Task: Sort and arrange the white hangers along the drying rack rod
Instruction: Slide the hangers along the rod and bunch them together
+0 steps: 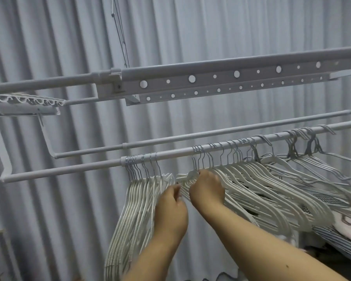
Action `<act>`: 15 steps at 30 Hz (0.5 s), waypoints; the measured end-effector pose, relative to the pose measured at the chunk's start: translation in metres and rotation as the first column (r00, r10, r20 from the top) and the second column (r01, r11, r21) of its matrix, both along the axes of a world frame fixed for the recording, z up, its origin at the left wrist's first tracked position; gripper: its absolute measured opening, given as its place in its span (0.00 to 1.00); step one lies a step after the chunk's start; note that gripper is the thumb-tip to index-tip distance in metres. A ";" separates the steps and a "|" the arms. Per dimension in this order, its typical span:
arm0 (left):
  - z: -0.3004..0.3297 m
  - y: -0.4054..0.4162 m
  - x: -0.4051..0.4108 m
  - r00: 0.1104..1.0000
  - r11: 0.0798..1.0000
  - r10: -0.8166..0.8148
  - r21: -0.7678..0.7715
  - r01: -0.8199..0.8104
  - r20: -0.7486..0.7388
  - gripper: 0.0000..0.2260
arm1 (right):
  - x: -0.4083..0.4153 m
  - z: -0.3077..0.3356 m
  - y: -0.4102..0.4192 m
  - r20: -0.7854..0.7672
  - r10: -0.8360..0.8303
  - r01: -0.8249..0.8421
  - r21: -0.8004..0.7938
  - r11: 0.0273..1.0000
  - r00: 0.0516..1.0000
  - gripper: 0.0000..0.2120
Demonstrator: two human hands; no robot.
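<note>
A white rod of the drying rack runs from lower left to upper right. A tight bunch of white hangers hangs at its left part. A looser, tangled row of white hangers spreads along the right part. My left hand reaches up between the two groups, fingers curled at the edge of the left bunch. My right hand grips the leftmost hangers of the right row just under their hooks. Thin wire hangers hang further right on the same rod.
A second rod runs parallel behind the first. Above it sits the rack's perforated beam with a cable going up. Grey curtain folds fill the background. Striped and pink clothes lie at the lower right.
</note>
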State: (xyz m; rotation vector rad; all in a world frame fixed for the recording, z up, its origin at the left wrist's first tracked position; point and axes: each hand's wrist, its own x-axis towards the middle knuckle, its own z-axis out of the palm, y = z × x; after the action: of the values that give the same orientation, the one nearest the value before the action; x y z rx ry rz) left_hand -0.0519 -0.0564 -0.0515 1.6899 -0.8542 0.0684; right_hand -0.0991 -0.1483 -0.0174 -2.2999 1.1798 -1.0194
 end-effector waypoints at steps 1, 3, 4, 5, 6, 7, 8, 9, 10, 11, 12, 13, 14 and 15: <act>-0.002 -0.005 -0.003 0.999 0.999 -0.031 0.018 0.032 -0.030 0.15 | -0.004 -0.001 -0.002 -0.040 -0.001 0.001 -0.001 1.000 0.999 0.16; -0.006 -0.015 -0.007 0.991 0.995 -0.081 0.047 0.087 -0.109 0.12 | -0.007 -0.004 -0.005 -0.076 -0.011 0.014 0.035 0.999 0.997 0.16; -0.007 -0.019 -0.007 0.981 0.991 -0.105 0.062 0.117 -0.162 0.11 | -0.007 -0.005 -0.008 -0.090 0.000 0.005 0.054 0.999 0.996 0.15; -0.009 -0.024 -0.008 0.969 0.986 -0.129 0.078 0.148 -0.212 0.10 | -0.007 -0.006 -0.011 -0.090 0.028 -0.021 0.080 0.997 0.996 0.14; -0.011 -0.027 -0.007 0.952 0.979 -0.152 0.093 0.182 -0.264 0.10 | -0.008 -0.007 -0.012 -0.067 0.065 -0.057 0.117 0.992 0.996 0.13; -0.014 -0.032 -0.006 0.932 0.972 -0.175 0.096 0.215 -0.317 0.11 | -0.008 -0.007 -0.014 -0.028 0.105 -0.099 0.153 0.983 0.994 0.13; -0.015 -0.035 -0.007 0.909 0.966 -0.190 0.096 0.241 -0.371 0.11 | -0.008 -0.008 -0.015 0.015 0.154 -0.155 0.190 0.970 0.988 0.13; -0.015 -0.036 -0.008 0.890 0.962 -0.197 0.094 0.257 -0.412 0.11 | -0.008 -0.008 -0.015 0.072 0.210 -0.221 0.244 0.944 0.975 0.13; -0.016 -0.038 -0.008 0.881 0.962 -0.189 0.098 0.254 -0.435 0.10 | -0.008 -0.009 -0.016 0.147 0.247 -0.281 0.299 0.912 0.958 0.13; -0.017 -0.038 -0.009 0.880 0.967 -0.172 0.097 0.238 -0.442 0.08 | -0.006 -0.011 -0.018 0.250 0.258 -0.338 0.369 0.866 0.933 0.13; -0.018 -0.037 -0.010 0.883 0.974 -0.144 0.094 0.206 -0.446 0.07 | -0.006 -0.013 -0.019 0.365 0.274 -0.425 0.440 0.791 0.890 0.13; -0.020 -0.037 -0.010 0.888 0.982 -0.107 0.090 0.164 -0.448 0.07 | -0.006 -0.015 -0.018 0.464 0.286 -0.513 0.492 0.703 0.838 0.15; -0.020 -0.035 -0.010 0.897 0.989 -0.068 0.087 0.118 -0.437 0.08 | -0.007 -0.017 -0.018 0.550 0.245 -0.567 0.549 0.614 0.798 0.18; -0.019 -0.033 -0.011 0.910 0.993 -0.042 0.079 0.082 -0.413 0.09 | -0.007 -0.020 -0.019 0.585 0.238 -0.603 0.573 0.555 0.775 0.22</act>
State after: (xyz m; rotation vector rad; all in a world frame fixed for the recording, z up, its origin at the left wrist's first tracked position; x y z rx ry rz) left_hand -0.0630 -0.0898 -0.0701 1.6806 -0.5977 -0.3671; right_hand -0.1063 -0.1677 -0.0377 -1.4510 0.5848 -0.6320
